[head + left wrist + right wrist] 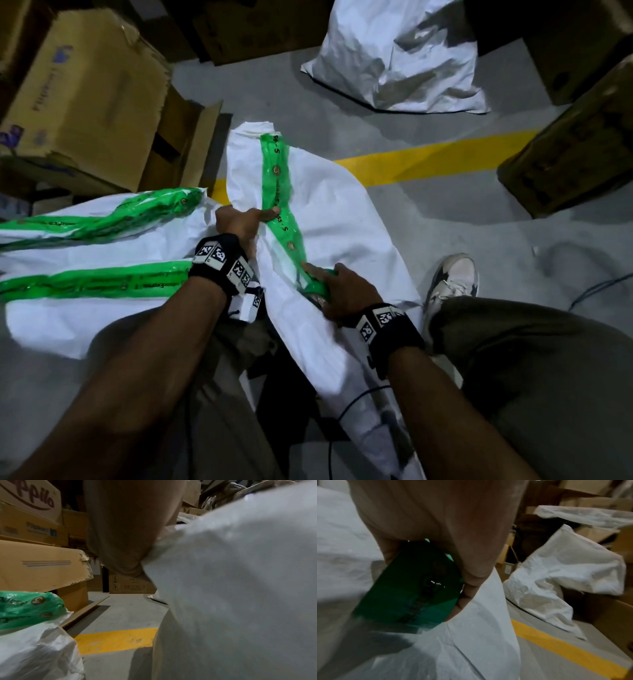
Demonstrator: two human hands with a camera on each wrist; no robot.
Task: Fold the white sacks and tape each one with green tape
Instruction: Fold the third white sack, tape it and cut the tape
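Where the head view looks down, a folded white sack (329, 219) lies across the person's lap and the grey floor (445, 212), with a strip of green tape (279, 198) running along its length. The left hand (245, 222) grips the sack's fold, its thumb pressed onto the strip. The right hand (346, 291) is curled round the tape roll (317, 286) at the strip's near end, resting on the sack. To the left lie taped sacks (96, 260) with green bands across them. An untaped sack (400, 58) sits crumpled well apart beyond a yellow floor line (428, 157). Cardboard boxes (89, 92) stand at the left.

In the left wrist view, the left hand (126, 531) closes on the white sack (240, 588), though its fingertips are hidden by fabric. A taped sack (34, 649) shows at the lower left, beside the boxes (42, 566).

In the right wrist view, the right hand (445, 534) wraps round the dark-looking green roll (412, 592), pressed against the sack (479, 635). The crumpled untaped sack (565, 577) lies beyond the yellow line (565, 646).
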